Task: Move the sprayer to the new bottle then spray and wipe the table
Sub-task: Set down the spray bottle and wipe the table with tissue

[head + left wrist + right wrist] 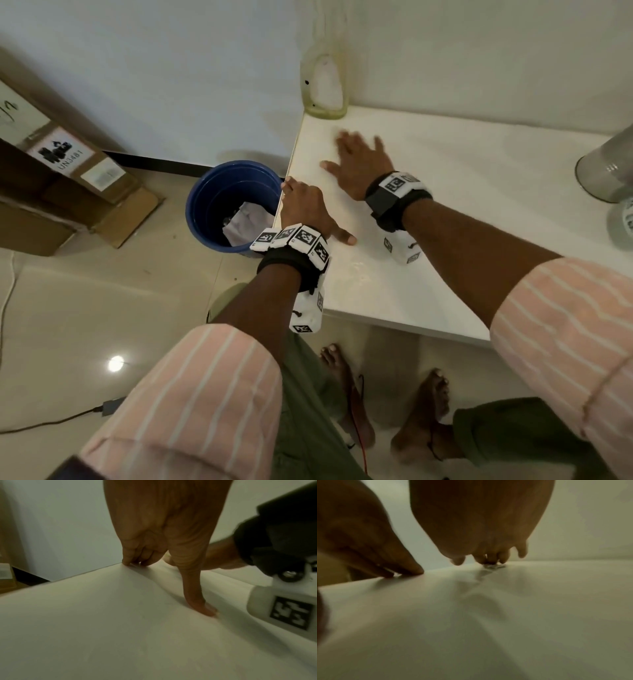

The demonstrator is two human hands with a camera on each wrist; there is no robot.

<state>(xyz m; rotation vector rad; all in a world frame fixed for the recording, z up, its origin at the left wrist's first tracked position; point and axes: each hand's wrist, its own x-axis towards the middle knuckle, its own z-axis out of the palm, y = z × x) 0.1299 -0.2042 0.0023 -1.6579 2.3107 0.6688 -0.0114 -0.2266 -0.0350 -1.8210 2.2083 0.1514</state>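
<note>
My right hand [356, 157] lies flat on the white table [462, 212] with its fingers spread, blurred by motion. In the right wrist view its fingertips [491, 559] press a small crumpled whitish scrap [493, 565] onto the wet-looking surface. My left hand [308, 209] is propped on the table's left edge, thumb [202, 607] straight on the top and fingertips [133, 561] at the rim, holding nothing. A clear bottle [323, 85] with no sprayer on it stands at the back left corner. A grey translucent bottle [606, 168] stands at the right edge, its top out of view. No sprayer head is in sight.
A blue bucket [212, 205] with crumpled paper in it stands on the floor against the table's left edge. Cardboard boxes [68, 178] lie further left. A white container [625, 219] sits at the right edge. Small wet drops [356, 267] glisten near the front. My bare feet are below.
</note>
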